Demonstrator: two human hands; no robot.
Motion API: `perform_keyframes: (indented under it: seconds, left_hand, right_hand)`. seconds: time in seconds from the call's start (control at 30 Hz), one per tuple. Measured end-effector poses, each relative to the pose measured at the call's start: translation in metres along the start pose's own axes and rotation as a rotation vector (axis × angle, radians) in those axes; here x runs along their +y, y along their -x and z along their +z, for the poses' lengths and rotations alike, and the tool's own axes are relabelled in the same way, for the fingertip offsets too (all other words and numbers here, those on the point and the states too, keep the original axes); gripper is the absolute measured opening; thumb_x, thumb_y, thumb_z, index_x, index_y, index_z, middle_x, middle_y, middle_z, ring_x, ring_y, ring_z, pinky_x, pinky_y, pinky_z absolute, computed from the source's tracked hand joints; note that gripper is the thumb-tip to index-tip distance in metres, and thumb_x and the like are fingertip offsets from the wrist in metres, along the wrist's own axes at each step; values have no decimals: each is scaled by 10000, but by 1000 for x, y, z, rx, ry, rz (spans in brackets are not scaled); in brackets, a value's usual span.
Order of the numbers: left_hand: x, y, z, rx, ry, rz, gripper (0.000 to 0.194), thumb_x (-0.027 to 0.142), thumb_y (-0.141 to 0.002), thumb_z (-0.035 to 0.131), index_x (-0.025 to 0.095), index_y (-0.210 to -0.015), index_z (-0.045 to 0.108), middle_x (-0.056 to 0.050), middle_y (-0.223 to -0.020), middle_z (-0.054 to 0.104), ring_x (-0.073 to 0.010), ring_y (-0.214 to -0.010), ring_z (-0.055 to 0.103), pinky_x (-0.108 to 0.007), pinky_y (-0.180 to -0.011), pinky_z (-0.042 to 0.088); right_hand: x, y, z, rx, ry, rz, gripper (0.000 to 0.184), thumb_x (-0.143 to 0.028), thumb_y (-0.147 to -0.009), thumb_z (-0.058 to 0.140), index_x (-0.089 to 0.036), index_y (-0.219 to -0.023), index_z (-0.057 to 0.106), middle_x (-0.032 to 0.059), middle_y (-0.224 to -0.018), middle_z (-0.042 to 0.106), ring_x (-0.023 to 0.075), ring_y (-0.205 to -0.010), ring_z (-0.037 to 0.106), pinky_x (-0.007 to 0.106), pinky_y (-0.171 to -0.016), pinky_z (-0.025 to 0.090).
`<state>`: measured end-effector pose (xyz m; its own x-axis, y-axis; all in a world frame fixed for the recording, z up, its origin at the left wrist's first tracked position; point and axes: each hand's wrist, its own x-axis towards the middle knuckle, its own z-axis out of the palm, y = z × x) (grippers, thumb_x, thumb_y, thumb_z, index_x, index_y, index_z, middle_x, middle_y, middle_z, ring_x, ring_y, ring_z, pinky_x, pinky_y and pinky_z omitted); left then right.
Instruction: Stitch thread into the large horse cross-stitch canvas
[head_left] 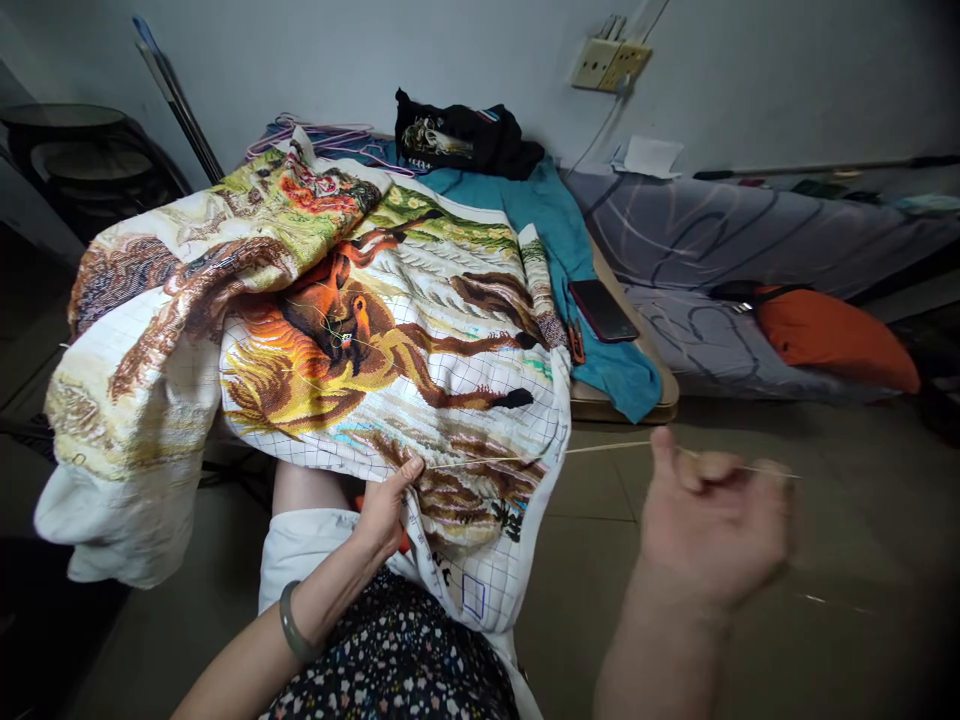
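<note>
A large cross-stitch cloth (pixel 450 300) with a horse picture drapes over my lap and a low padded surface. My left hand (pixel 388 510) is closed on its near edge, thumb on top and the other fingers hidden underneath. A pale yellow thread (pixel 607 447) runs taut from the cloth near that thumb to my right hand (pixel 712 510), raised off to the right. Its fingers are curled around the thread, and a thin needle (pixel 784 473) seems to stick out past them, though blurred. Loose yellow-green threads (pixel 330 325) lie on the horse's dark part.
Beyond the cloth lie a teal cloth (pixel 559 215), a black bag (pixel 465 140) and pink hangers (pixel 322 135). A phone (pixel 604 308) and orange-handled scissors (pixel 575 340) rest at the right. An orange cushion-like item (pixel 836 340) sits on a grey covered seat (pixel 682 330). Stools (pixel 82 150) stand at left.
</note>
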<state>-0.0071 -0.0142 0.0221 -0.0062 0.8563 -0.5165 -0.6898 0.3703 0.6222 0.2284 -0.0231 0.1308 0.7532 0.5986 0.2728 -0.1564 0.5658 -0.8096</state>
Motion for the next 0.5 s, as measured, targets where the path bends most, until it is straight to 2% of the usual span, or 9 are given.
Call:
perform_keyframes:
  seconds: [0.07,0.13,0.2,0.23,0.33,0.5]
  left_hand:
    - [-1,0,1,12,4,-2,470,225,-571,780,159,-1010,625,-76,-957,696,-242,-965,618,-399,-943,410]
    - [0,1,2,16,4,-2,460,223,-566,780,157,-995,629,-75,-945,697,-247,-983,611,-391,-932,419]
    - [1,3,4,10,-7,-11,436,233,-564,780,145,-966,635,-75,-898,700,-252,-976,612,-386,-911,431]
    - [2,3,4,6,-15,-15,423,238,-565,779,138,-950,637,-74,-872,700,-253,-966,615,-385,-901,436]
    - [4,5,5,5,-35,-10,399,240,-571,773,137,-931,637,-61,-837,695,-244,-931,622,-376,-878,446]
    - [3,4,4,2,-37,3,357,228,-584,765,159,-910,635,-29,-810,680,-215,-848,634,-343,-823,465]
  right_hand:
    - [13,26,4,-137,153,47,83,-210,-783,582,-189,-736,516,-72,-535,457,69,-458,413,364,-754,517]
    - [32,59,10,-382,284,275,57,-227,-818,559,-181,-807,528,-86,-492,413,66,-429,403,277,-609,509]
    - [51,88,14,-615,419,526,92,-267,-852,518,-177,-864,532,-78,-488,425,72,-420,415,199,-468,437]
    - [59,100,16,-696,491,593,115,-279,-859,504,-172,-885,539,-66,-500,452,76,-426,426,181,-430,402]
    - [73,121,20,-811,665,574,184,-283,-858,487,-153,-936,592,-30,-543,522,81,-448,448,174,-416,380]
    - [80,125,21,-815,769,478,245,-303,-856,491,-140,-935,656,-6,-545,564,97,-473,499,188,-462,419]
